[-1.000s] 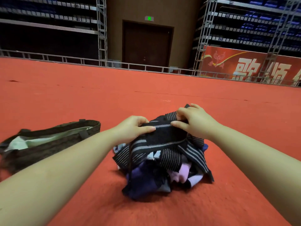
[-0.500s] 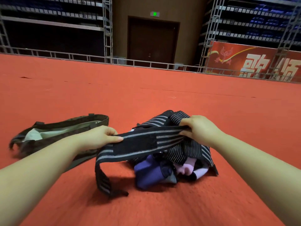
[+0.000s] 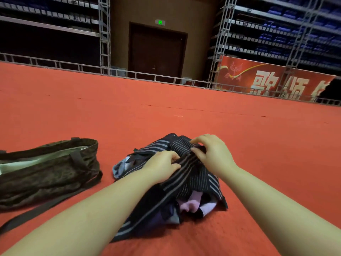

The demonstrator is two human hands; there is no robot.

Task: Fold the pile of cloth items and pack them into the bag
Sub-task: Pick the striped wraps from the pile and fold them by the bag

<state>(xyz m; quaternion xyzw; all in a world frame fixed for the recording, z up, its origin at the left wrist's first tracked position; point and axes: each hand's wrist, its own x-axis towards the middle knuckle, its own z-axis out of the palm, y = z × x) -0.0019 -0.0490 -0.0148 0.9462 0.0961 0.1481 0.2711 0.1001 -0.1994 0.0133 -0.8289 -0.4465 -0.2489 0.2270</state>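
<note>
Red-orange carpet (image 3: 203, 100) fills the head view, and both bare forearms reach forward over it to a heap of mixed dark, purple and pale cloth items (image 3: 186, 204) lying low in the middle. The left hand (image 3: 162, 166) sits palm down on the near left of the heap, wrist straight, its fingers curled over and its thumb tucked against a black band of cloth with grey stripes (image 3: 177, 183), which it pinches; from that grip the band runs down toward the person, under the left forearm, and ends on the carpet. The right hand (image 3: 212, 154) is just beside the left, slightly farther out, knuckles raised and fingers bent, its thumb and fingertips pinching a fold of black pinstriped fabric (image 3: 182, 146) at the top of the heap. The two grips are close but the hands do not touch. Left of the left hand, well apart from the heap, a dark brown fabric bag with a pale lining (image 3: 55, 170) lies slumped on its side, mouth open toward the heap, a dark strap (image 3: 42, 209) trailing across the carpet toward the person. Beyond the right hand's grip and to its right the carpet stretches bare to a low metal railing (image 3: 73, 65), with a red banner with white characters (image 3: 273, 80) and a dark brown door (image 3: 156, 52) behind it.
</note>
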